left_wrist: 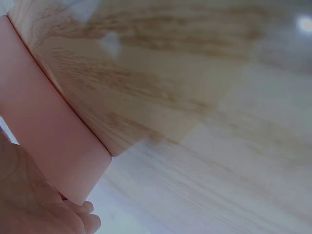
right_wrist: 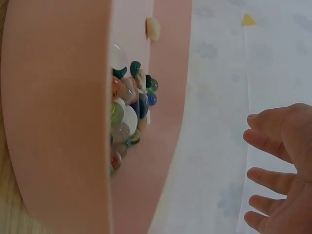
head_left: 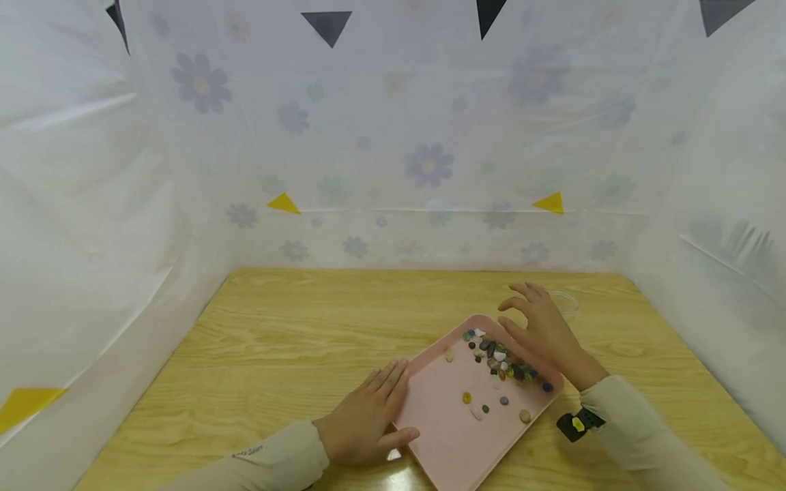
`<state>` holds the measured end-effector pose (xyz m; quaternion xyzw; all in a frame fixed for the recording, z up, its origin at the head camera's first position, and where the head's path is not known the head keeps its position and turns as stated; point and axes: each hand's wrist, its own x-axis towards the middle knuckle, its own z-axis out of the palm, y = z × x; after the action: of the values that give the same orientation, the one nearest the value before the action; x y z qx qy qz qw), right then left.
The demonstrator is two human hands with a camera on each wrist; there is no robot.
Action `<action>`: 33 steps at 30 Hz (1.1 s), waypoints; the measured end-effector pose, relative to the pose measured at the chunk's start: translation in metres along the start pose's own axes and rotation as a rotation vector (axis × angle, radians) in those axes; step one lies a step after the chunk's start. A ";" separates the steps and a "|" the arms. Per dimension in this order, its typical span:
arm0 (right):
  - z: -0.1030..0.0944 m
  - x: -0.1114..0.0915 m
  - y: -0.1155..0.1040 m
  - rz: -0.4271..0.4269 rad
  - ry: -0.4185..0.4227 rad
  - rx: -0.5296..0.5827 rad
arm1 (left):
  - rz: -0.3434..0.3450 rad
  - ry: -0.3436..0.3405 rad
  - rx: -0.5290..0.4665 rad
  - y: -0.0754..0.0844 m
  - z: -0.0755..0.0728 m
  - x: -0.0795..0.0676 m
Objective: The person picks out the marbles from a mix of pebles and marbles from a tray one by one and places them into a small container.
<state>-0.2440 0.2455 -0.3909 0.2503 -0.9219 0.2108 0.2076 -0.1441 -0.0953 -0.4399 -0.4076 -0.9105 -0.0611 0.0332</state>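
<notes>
The left hand point(head_left: 368, 419) touches the tray point(head_left: 436, 429), fingers straight. The right hand point(head_left: 543, 334) hovers at its far right side, fingers loosely bent, empty. Stones point(head_left: 500, 356) cluster along that side of the tray, which sits on the desk point(head_left: 276, 341).

Both arms point(head_left: 270, 458) reach forward. The left hand point(head_left: 366, 417) has straight fingers held close together, thumb spread away. The right hand point(head_left: 543, 333) hovers, fingers apart and loosely bent.

Head view: diffuse light; bench point(head_left: 295, 327) shows glare, bottom centre. Left wrist view: hazy, glare upper right. Right wrist view: pink tray point(right_wrist: 56, 117) has shaded outer wall.
</notes>
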 end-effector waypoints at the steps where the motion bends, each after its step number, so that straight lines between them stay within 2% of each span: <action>1: 0.004 0.000 -0.001 0.001 -0.020 0.001 | 0.000 0.000 -0.002 0.000 0.000 0.000; 7: 0.023 0.003 -0.009 0.009 -0.131 0.004 | 0.001 -0.001 -0.003 0.001 0.000 0.000; 11: 0.034 0.004 -0.014 -0.005 -0.170 -0.023 | -0.003 -0.012 -0.001 0.001 0.000 0.000; 16: 0.048 0.001 -0.015 0.016 -0.217 -0.018 | -0.003 -0.019 -0.005 0.001 0.000 0.001; 27: 0.064 -0.004 -0.015 0.031 -0.248 -0.082 | -0.001 -0.013 -0.004 0.003 0.000 0.001; 33: 0.067 -0.005 -0.016 0.019 -0.201 -0.119 | 0.001 -0.008 -0.007 0.003 0.001 0.000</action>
<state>-0.2500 0.2022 -0.4441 0.2488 -0.9512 0.1317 0.1267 -0.1419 -0.0929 -0.4406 -0.4084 -0.9102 -0.0626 0.0280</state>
